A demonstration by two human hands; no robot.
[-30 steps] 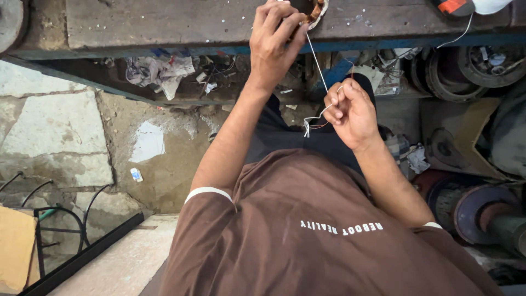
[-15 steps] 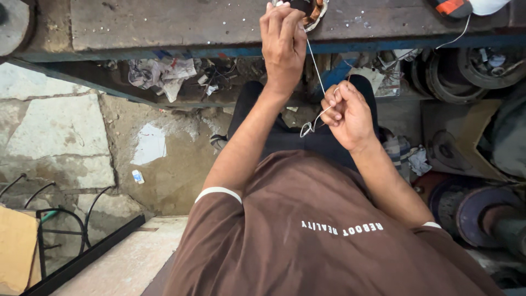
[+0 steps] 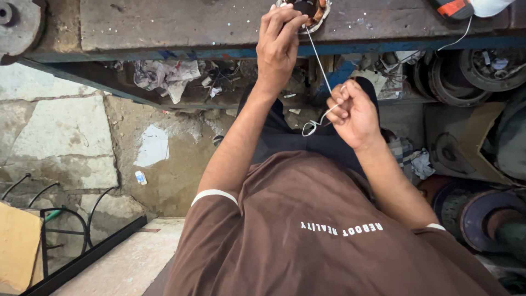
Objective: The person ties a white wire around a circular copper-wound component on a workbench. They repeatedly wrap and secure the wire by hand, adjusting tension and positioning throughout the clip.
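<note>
My right hand [image 3: 353, 112] has its grip closed on a white cord [image 3: 319, 66], its loose end curling just below the fist. The cord runs taut up to the coil [image 3: 308, 10] at the surface's [image 3: 181, 24] near edge. There my left hand [image 3: 278, 44] pinches its fingertips on the coil's rim. A rag [image 3: 164, 77] lies under the surface, well left of the coil.

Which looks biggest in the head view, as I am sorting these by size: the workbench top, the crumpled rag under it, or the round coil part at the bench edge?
1. Workbench top, by far the largest.
2. Crumpled rag.
3. Round coil part, though it is partly cut off by the frame and the left hand, so its rank against the rag is unsure.
</note>
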